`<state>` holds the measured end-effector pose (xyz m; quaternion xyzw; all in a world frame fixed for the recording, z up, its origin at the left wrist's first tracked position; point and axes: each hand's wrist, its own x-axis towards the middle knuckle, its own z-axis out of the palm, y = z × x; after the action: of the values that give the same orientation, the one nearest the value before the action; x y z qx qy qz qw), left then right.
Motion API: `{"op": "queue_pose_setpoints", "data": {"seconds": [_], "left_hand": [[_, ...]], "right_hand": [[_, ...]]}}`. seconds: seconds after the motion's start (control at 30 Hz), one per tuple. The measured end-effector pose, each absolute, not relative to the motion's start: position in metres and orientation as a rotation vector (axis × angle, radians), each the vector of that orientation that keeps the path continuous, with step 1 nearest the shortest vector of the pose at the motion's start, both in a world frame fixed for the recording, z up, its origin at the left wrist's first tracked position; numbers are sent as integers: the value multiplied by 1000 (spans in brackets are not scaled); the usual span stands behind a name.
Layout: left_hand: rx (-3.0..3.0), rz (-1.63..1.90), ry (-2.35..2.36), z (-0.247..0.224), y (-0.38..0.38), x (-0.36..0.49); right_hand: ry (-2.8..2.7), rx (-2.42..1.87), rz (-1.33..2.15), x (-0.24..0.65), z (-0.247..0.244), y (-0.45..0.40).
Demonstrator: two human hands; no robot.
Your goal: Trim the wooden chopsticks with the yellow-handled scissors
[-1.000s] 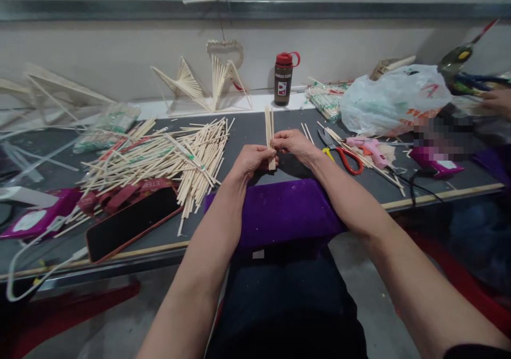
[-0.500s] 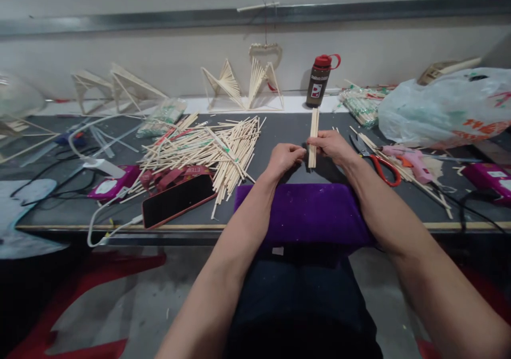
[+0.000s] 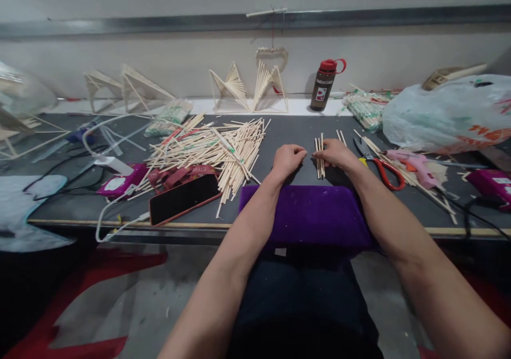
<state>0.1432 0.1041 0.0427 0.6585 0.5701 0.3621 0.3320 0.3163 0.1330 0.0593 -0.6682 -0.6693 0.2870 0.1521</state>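
Several short wooden sticks (image 3: 319,172) stand out above and below the fingers of my right hand (image 3: 334,153), low over the dark tabletop (image 3: 295,135). My left hand (image 3: 288,159) is beside them with its fingers curled together; whatever its fingertips hold is too small to make out. A small gap separates the two hands. Under my forearms a purple cloth (image 3: 319,215) covers the table's front edge. To the left spreads a big loose pile of wooden sticks (image 3: 235,157).
Right of my right hand are red-handled scissors (image 3: 387,174), a pink glue gun (image 3: 419,168) and a plastic bag (image 3: 447,114). A bottle (image 3: 322,88) and stick models (image 3: 229,90) stand behind. A phone (image 3: 183,199) lies front left.
The sticks at my right hand have come down toward the tabletop and are now slightly spread instead of in a tight bundle. The view has shifted a little.
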Motion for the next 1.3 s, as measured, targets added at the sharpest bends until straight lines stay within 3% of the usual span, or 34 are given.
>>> {"op": "queue_pose_setpoints", "data": {"seconds": [0.53, 0.8, 1.0, 1.3], "left_hand": [[1826, 1003, 1532, 41, 110, 139], [2410, 656, 1324, 44, 98, 154], [2601, 376, 1439, 44, 94, 159], [2555, 375, 1608, 50, 90, 160]], "right_hand": [[-1941, -1904, 575, 343, 58, 148], [-2119, -1942, 429, 329, 60, 144], [-2154, -2018, 365, 323, 65, 139], [-2189, -2060, 336, 321, 67, 140]]}}
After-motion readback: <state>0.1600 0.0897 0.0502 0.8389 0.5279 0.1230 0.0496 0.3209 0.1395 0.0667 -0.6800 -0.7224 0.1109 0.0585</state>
